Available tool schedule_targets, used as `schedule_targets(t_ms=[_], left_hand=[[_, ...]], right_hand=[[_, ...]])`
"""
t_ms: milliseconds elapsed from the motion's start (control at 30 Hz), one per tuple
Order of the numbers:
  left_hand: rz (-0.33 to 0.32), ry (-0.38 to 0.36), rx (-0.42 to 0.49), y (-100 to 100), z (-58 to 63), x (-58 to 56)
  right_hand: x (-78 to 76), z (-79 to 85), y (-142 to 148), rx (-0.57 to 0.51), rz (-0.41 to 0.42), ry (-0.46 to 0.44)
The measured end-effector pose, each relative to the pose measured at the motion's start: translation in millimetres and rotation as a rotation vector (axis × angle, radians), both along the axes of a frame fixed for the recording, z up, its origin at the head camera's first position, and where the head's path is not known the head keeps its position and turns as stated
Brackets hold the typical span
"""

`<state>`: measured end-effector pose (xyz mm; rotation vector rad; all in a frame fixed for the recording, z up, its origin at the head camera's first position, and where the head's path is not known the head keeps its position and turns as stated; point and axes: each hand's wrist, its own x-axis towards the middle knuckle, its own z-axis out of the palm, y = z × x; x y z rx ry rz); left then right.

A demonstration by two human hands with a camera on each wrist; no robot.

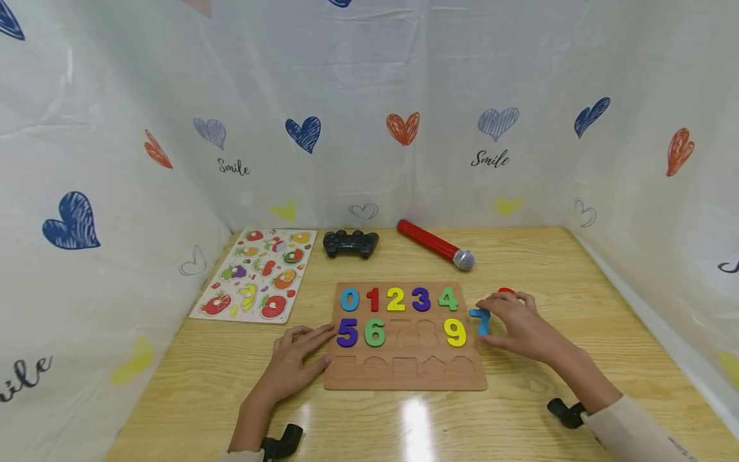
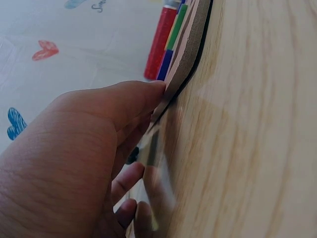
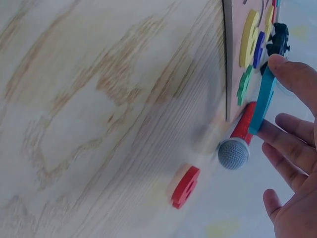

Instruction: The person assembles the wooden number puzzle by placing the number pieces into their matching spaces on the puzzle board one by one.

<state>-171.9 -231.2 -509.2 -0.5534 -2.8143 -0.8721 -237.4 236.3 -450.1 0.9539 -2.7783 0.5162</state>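
My right hand [image 1: 522,327] pinches a blue number 7 piece [image 1: 482,323] between thumb and fingers, just off the right edge of the wooden number board [image 1: 404,378]. In the right wrist view that blue piece [image 3: 262,101] is lifted above the table. My left hand [image 1: 291,366] touches the board's left edge with fingertips and thumb, its fingers fairly straight. Coloured digits 0 to 6 and a yellow 9 [image 1: 455,332] sit in the board. Bare outlines of a 7 and an 8 show between the green 6 [image 1: 374,332] and the 9.
A red number piece [image 3: 185,187] lies on the table, mostly hidden behind my right hand in the head view. Behind the board are a red microphone [image 1: 430,240] and a black game controller [image 1: 350,243]. A fruit puzzle board [image 1: 254,276] lies at the left.
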Motion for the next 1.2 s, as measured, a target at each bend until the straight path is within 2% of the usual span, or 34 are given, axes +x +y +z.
schedule_targets(t_ms=[333, 600, 1200], left_hand=[[-0.002, 0.008, -0.007, -1, -2.6, -0.7], [-0.005, -0.002, -0.011, 0, 0.0, -1.1], [0.002, -0.004, 0.005, 0, -0.5, -0.6]], right_hand=[[-2.1, 1.8, -15, 0.019, 0.013, -0.016], [-3.8, 0.6, -24, 0.024, 0.028, -0.031], [-4.9, 2.9, -53, 0.053, 0.067, -0.017]])
